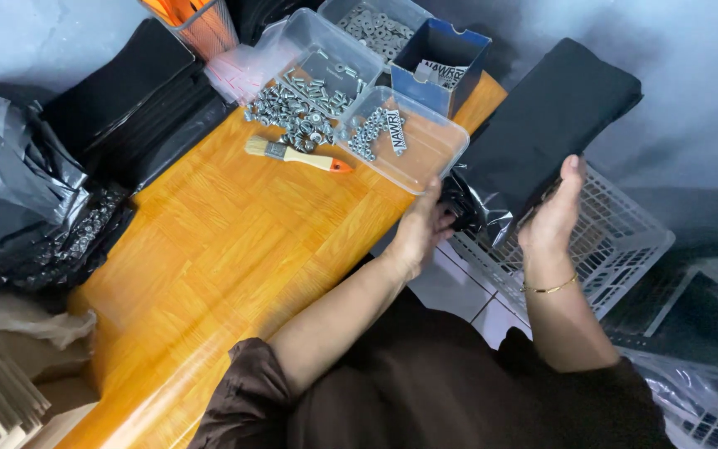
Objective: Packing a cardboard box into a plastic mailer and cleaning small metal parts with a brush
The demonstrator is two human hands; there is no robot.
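A matt black cloth bundle [554, 116] sits in glossy, crinkled black plastic wrap [471, 204] beside a glossy varnished wood tabletop [226, 241], shiny metal screws [297, 112], clear smooth plastic tubs [425, 150] and a white plastic lattice basket [617, 241].

Both hands, left hand [421, 229] and right hand [552, 212], grip a black flat pack [542, 125] over a white basket [625, 237].

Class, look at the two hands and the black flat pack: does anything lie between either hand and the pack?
Nothing visible does. The right hand already grips the black flat pack at its near edge, and the left hand touches the crinkled black plastic wrap at its lower end, beside the white crate.
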